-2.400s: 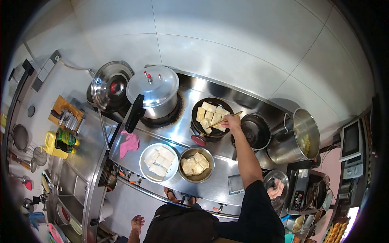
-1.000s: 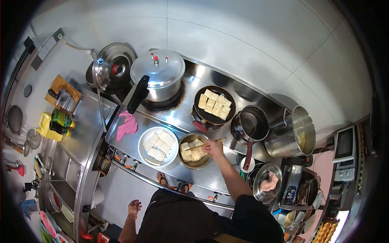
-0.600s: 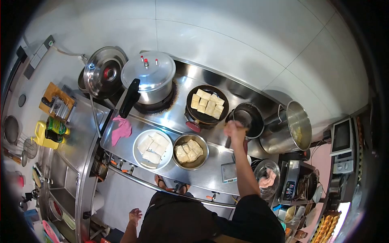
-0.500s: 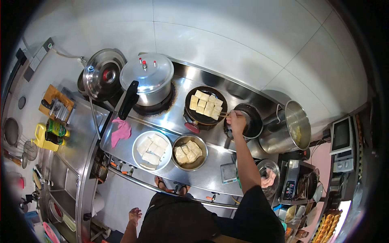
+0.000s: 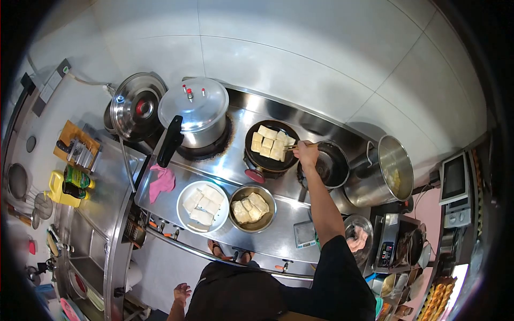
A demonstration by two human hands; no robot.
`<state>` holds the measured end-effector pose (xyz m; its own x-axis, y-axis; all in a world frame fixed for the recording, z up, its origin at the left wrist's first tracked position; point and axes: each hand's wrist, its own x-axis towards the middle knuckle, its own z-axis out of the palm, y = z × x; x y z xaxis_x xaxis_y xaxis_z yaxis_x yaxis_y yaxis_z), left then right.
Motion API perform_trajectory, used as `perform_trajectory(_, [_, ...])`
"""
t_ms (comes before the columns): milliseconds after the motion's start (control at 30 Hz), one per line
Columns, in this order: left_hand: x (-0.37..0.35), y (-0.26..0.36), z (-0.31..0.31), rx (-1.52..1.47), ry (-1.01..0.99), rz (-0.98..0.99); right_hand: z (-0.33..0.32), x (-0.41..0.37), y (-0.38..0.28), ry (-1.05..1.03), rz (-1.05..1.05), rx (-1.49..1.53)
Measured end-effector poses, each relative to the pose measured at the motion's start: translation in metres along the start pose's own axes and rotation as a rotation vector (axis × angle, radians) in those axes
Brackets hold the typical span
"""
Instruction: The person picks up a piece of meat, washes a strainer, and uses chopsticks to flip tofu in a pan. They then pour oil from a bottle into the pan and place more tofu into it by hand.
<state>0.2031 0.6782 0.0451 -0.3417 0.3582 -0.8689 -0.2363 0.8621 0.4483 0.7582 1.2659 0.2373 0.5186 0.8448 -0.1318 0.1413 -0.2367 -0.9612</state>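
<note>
Steel counter carries the whole set-up; its back edge runs along the tiled wall, its front edge faces the person. Lidded pressure cooker: back edge, left of middle, black handle pointing toward the front. Tall steel pot: right end, tilted as viewed, probably by lens distortion. Frying pan: back half, near mid-length, holding a close-set group of pale square pieces. Dark saucepan: just right of the pan. White dish: front edge, left of middle, with whiter pieces; steel bowl just beside it, with yellower, wet-looking ones. Pink cloth: by the left edge. Small scale: front edge, right of middle. Right hand: fingers closed around chopsticks, over the gap between pan and saucepan. Left hand: hangs off the front edge, fingers loosely parted, nothing visible in it. Chopstick tips meet the pan group's right side; contact or mere overlap, cannot tell. Risks, judged: soft pieces could tear if pinched hard or stick to neighbours through tight packing; a sideways push could shift the row; the forearm, crossing low, could catch the saucepan rim. Burner state not visible.
</note>
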Motion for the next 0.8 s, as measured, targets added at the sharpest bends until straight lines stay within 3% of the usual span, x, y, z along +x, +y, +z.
perform_trajectory(33, [0.001, -0.007, -0.008, -0.102, -0.066, 0.012, 0.0, -0.001, 0.0, -0.036, -0.022, 0.044])
perform_trajectory(167, [0.005, 0.002, -0.011, -0.044, -0.008, -0.014, -0.008, -0.01, -0.008, 0.027, -0.033, 0.09])
perform_trajectory(267, [0.005, 0.013, -0.006, -0.056, -0.001, 0.04, -0.02, -0.018, 0.015, 0.03, -0.096, -0.01])
perform_trajectory(400, [-0.007, 0.037, 0.012, -0.081, -0.022, 0.088, -0.012, -0.074, 0.047, -0.045, -0.175, 0.088])
perform_trajectory(500, [-0.01, 0.042, 0.015, -0.058, -0.035, 0.073, -0.005, -0.099, 0.058, 0.032, -0.586, -0.17])
perform_trajectory(800, [-0.01, 0.034, -0.002, 0.002, 0.046, 0.06, 0.012, -0.093, 0.061, 0.196, -0.776, -0.275])
